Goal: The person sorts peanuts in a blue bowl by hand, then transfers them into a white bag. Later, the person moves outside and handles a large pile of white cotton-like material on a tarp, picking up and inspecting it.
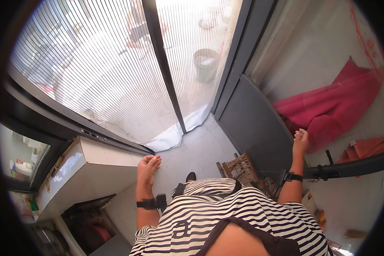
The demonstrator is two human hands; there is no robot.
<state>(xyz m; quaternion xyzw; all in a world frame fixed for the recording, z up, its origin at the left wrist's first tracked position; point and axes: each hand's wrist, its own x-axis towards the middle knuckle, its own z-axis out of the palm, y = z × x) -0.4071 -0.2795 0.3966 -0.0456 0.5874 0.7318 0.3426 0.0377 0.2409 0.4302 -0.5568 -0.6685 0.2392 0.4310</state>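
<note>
My left hand [148, 167] is raised at centre left with its fingers bent and the fingertips close to the thumb; I see nothing in it. My right hand [301, 139] is up at the right, fingers loosely curled, in front of a glass pane, and it too shows nothing held. Behind that pane lies or hangs a magenta cloth [336, 102], which the right hand overlaps in the view. Ahead hangs a striped, see-through door curtain [115, 83] with a dark vertical strip [166, 70] down it. A dark strap with a small device is on each forearm.
A grey door panel [259, 128] stands at right, a woven wooden stool [240, 168] beside its base. At left is a white counter [105, 153] near a dark door frame [67, 121]. A bin [206, 65] shows through the curtain. My dark shoe [191, 176] is on the tiled floor [192, 150].
</note>
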